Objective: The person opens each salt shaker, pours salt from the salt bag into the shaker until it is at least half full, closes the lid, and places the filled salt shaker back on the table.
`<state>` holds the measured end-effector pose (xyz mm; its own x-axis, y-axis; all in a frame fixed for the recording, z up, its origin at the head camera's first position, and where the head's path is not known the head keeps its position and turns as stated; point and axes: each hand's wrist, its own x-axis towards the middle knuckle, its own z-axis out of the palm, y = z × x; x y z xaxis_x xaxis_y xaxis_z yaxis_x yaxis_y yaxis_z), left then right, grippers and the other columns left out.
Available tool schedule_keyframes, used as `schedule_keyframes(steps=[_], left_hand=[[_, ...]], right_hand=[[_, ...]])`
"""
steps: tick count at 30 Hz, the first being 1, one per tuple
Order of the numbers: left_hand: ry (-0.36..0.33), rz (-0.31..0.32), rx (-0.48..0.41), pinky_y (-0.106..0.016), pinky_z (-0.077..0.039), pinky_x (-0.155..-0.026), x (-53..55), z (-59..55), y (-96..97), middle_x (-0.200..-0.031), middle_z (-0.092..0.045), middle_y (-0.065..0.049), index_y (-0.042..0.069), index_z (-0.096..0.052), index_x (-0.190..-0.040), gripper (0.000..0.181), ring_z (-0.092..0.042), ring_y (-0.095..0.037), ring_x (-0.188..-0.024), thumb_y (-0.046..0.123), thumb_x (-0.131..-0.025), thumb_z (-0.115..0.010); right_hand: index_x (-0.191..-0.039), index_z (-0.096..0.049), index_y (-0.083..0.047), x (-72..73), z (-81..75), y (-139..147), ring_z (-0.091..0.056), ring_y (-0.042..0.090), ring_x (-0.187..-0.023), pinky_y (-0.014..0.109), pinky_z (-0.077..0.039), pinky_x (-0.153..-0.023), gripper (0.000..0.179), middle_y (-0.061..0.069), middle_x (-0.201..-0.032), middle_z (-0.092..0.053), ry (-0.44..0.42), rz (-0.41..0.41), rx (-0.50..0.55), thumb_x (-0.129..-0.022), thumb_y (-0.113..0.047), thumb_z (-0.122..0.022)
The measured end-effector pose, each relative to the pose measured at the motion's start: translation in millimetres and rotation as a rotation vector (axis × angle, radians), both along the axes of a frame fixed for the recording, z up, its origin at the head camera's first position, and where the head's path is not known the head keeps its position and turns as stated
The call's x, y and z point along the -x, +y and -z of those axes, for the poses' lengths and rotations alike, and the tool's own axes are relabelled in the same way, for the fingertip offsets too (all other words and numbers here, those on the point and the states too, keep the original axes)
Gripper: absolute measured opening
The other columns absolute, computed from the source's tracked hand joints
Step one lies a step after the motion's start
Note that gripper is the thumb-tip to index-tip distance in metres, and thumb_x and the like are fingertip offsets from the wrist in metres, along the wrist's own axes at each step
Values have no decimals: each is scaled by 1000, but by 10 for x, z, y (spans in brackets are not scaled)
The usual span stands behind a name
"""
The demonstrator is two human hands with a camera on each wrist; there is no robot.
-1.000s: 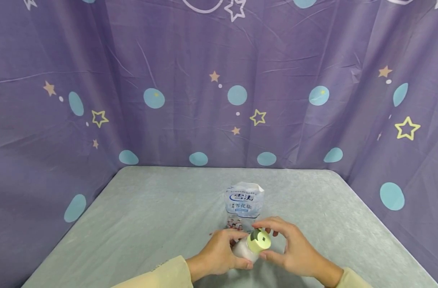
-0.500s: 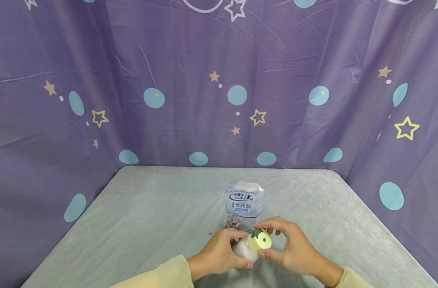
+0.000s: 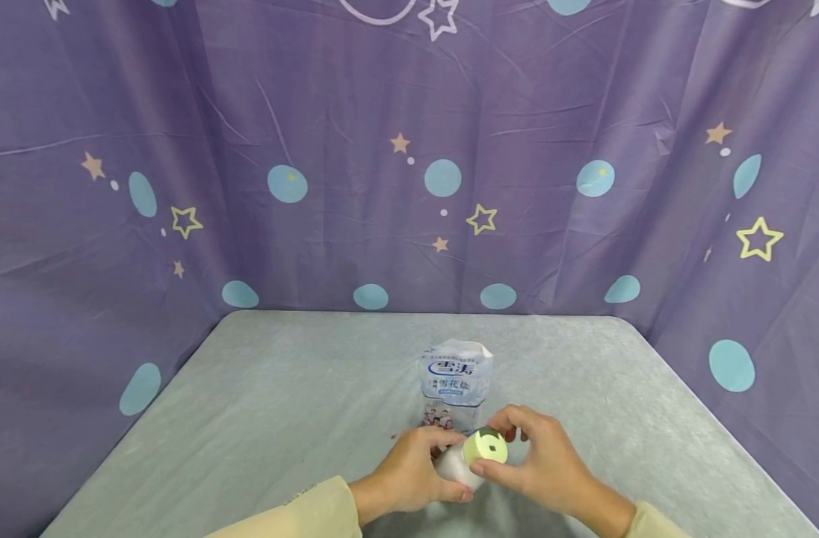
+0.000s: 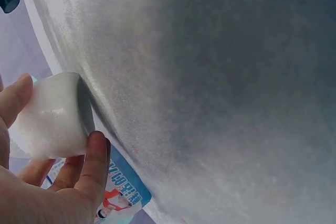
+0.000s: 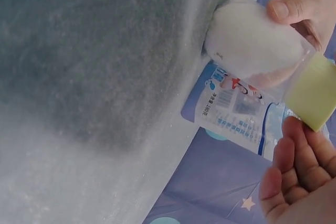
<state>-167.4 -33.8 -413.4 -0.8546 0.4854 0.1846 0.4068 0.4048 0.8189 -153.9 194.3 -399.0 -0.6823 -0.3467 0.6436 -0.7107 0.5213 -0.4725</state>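
Note:
In the head view my left hand (image 3: 409, 472) holds a clear shaker bottle (image 3: 453, 468) of white grains by its body, tilted so its top leans to the right. Fingers and thumb wrap the bottle (image 4: 55, 111) in the left wrist view. On its top is a pale yellow-green cap (image 3: 483, 447) with a dark green part at the upper edge. My right hand (image 3: 547, 467) grips that cap, thumb at the near side and fingertips at the far side. From the right wrist, the cap (image 5: 314, 92) sits on the bottle's neck, with white filling (image 5: 252, 43) packed toward the base.
Just behind the hands stands a blue-and-white salt bag (image 3: 455, 377) with Chinese lettering, its top edge uneven. Small red specks (image 3: 393, 436) lie on the grey table cover (image 3: 302, 381). A purple curtain (image 3: 356, 246) with stars and dots encloses the back and sides.
The dark green part of the cap has turned from the upper left toward the far side. My right thumb has slid left along the cap's near side. The left hand stays put.

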Motion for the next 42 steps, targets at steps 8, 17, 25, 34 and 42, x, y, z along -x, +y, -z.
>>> schedule_keyframes(steps=[8, 17, 25, 34, 42], left_hand=[[-3, 12, -11, -22, -51, -68, 2, -5, 0, -99, -70, 15, 24, -79, -110, 51, -61, -4, -76, 17, -64, -99], [13, 4, -4, -22, -50, -67, -7, -6, -2, -99, -70, 15, 24, -79, -110, 52, -60, -4, -76, 17, -63, -100], [22, 3, 0, -21, -50, -69, -9, -8, -4, -99, -70, 15, 23, -79, -110, 53, -60, -3, -77, 18, -62, -100], [-5, 5, 12, -22, -50, -70, -8, -14, -10, -100, -71, 15, 23, -79, -111, 52, -60, -3, -78, 18, -63, -100], [-34, 11, 13, -23, -50, -70, -9, -29, -11, -99, -70, 15, 24, -79, -111, 52, -61, -5, -78, 18, -64, -100]], right_hand=[[-80, -55, -32, -27, 22, -50, -49, 2, -67, 22, -41, -60, 43, -16, -72, -53, -55, 118, 0, -71, -48, -93], [-81, -57, -32, -43, -6, -46, -50, 2, -69, 23, -43, -60, 41, -20, -73, -54, -71, 124, -3, -70, -50, -92], [-111, -68, -27, -36, -67, 27, -55, 6, -80, 28, -46, -66, 49, -15, -101, -67, -32, 2, -15, -72, -42, -93], [-132, -64, -24, 14, -77, 104, -58, 8, -88, 28, -47, -72, 67, -9, -118, -68, -24, -186, -39, -72, -16, -94], [-130, -66, -25, 0, -78, 113, -60, 8, -89, 29, -48, -74, 64, -8, -117, -69, -44, -201, -58, -73, -13, -93]])
